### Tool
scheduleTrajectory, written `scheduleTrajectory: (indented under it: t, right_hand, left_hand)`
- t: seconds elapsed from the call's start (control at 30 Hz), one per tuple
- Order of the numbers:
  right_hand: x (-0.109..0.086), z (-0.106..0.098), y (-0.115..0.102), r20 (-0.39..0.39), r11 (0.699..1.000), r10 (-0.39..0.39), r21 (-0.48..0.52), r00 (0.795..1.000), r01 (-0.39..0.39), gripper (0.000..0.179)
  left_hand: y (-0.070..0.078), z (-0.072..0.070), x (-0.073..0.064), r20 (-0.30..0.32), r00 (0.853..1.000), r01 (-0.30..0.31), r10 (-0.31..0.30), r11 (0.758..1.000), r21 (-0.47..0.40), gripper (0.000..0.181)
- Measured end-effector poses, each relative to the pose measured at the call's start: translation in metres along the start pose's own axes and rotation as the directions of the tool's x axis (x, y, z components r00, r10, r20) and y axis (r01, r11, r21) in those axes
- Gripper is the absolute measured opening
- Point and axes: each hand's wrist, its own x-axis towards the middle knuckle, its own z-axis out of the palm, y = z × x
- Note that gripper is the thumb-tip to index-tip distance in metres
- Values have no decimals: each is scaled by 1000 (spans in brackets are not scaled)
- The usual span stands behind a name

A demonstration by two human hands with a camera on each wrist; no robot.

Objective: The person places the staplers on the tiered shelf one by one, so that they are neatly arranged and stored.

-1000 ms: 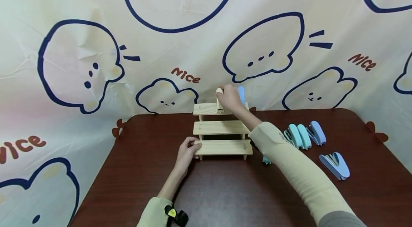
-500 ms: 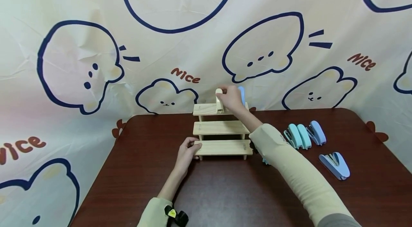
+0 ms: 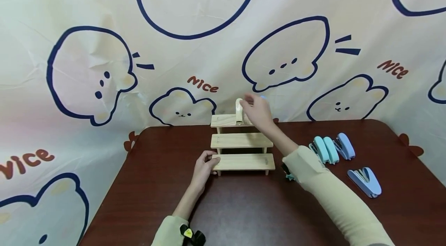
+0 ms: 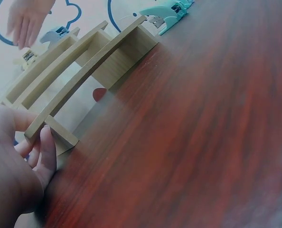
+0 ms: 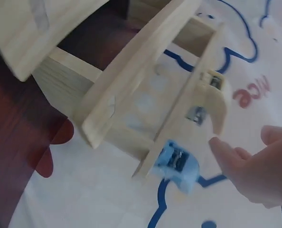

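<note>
A three-tier wooden stand [image 3: 242, 162] is on the table. My left hand [image 3: 203, 166] grips the left end of its lowest shelf, thumb on top and fingers beneath. On the top shelf a cream stapler [image 3: 239, 111] stands on end. Just right of it is my right hand [image 3: 258, 111], whose loosely bent fingers hold nothing; the right wrist view shows a gap between fingertips and stapler. A light blue stapler [image 5: 179, 166] also stands on the top shelf, at its right end, mostly hidden behind my right hand in the head view.
Two teal staplers [image 3: 326, 150] and a blue stapler [image 3: 345, 146] sit side by side at the table's right, with another blue stapler [image 3: 365, 182] nearer. Part of a teal thing [image 3: 290, 177] shows beside my right sleeve. A patterned cloth [image 3: 195, 56] hangs behind the table [image 3: 244, 211].
My right hand has let go of the cream stapler and drawn off slightly to the right. The stapler stays standing on the top shelf. My left hand keeps its grip on the stand.
</note>
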Motion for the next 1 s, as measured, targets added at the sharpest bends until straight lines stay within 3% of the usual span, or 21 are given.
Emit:
scheduleTrajectory:
  t: [0.13, 0.27, 0.63, 1.0]
  right_hand:
    - [-19, -26, 9, -69, 996, 15, 93, 998, -9, 29]
    - [-36, -55, 24, -105, 986, 80, 155, 991, -63, 30]
    - [-79, -128, 74, -116, 940, 287, 226, 951, -256, 43]
    - [-95, -171, 108, -142, 929, 355, 167, 924, -331, 46]
  left_hand:
    - [1, 0, 0, -7, 1000, 3, -3, 1000, 0, 27]
    - [2, -1, 0, -9, 1000, -6, 6, 1000, 5, 28]
    - [-4, -1, 4, -15, 1000, -3, 3, 1000, 9, 25]
    - [-3, 2, 3, 4, 1000, -2, 2, 1000, 8, 26]
